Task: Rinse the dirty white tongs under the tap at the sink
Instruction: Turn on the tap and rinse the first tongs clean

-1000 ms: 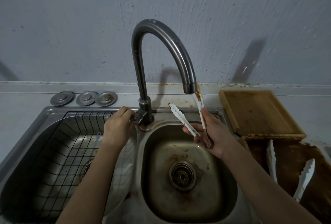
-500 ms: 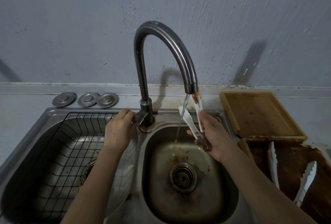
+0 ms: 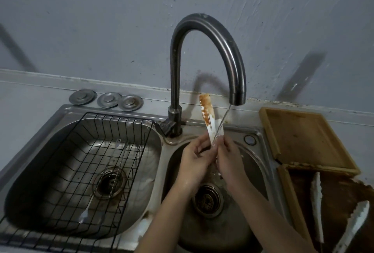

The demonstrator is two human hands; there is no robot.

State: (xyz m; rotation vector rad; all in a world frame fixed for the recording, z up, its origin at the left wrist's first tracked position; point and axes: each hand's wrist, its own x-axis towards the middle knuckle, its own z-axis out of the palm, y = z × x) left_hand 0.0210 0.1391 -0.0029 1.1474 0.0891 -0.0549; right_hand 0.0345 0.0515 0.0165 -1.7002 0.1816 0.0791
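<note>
The white tongs (image 3: 209, 119) stand upright over the right sink basin (image 3: 255, 163), their tips smeared with brown sauce. My left hand (image 3: 195, 161) and my right hand (image 3: 228, 159) both grip the tongs low on the arms, side by side. A thin stream of water (image 3: 223, 120) runs from the curved dark tap (image 3: 204, 28) and lands on the right arm of the tongs, just above my fingers. The handle end of the tongs is hidden behind my hands.
A black wire rack (image 3: 85, 163) with cutlery sits in the left basin. Three metal lids (image 3: 107, 100) lie behind it. At right are a wooden tray (image 3: 303, 137) and a stained board carrying a second pair of white tongs (image 3: 336, 208). The drain (image 3: 208, 200) is below my wrists.
My left hand left the tap lever and came over onto the tongs. Water started running. The tongs were brought together, upright under the stream.
</note>
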